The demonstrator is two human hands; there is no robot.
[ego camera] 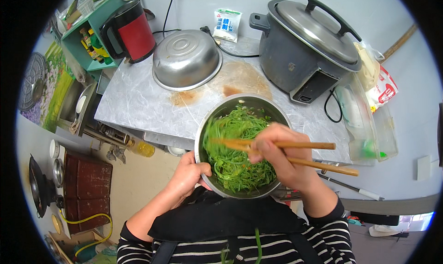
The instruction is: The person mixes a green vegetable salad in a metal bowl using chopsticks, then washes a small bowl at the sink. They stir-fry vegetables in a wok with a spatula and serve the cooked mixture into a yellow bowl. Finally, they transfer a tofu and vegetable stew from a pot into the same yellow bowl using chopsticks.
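Observation:
A round stainless steel bowl [283, 113] full of shredded green vegetables [238, 163] is in front of me, over the counter's near edge. My left hand [190, 172] grips its rim at the lower left, thumb on top. In my right hand [285, 153] is a pair of wooden chopsticks [315, 145]. Their tips reach into the greens and blur with motion, as do the strands around them. A few small pale bits stick to the bowl's inner wall. The fingers of my right hand partly hide the greens and the middle of the chopsticks.
Behind the bowl, on the grey marbled counter [128, 101], sit an upturned metal basin [187, 59], a red and black electric kettle [136, 35], a white packet [226, 25] bearing writing and a large rice cooker [304, 49]. A clear plastic bin [367, 132] stands right.

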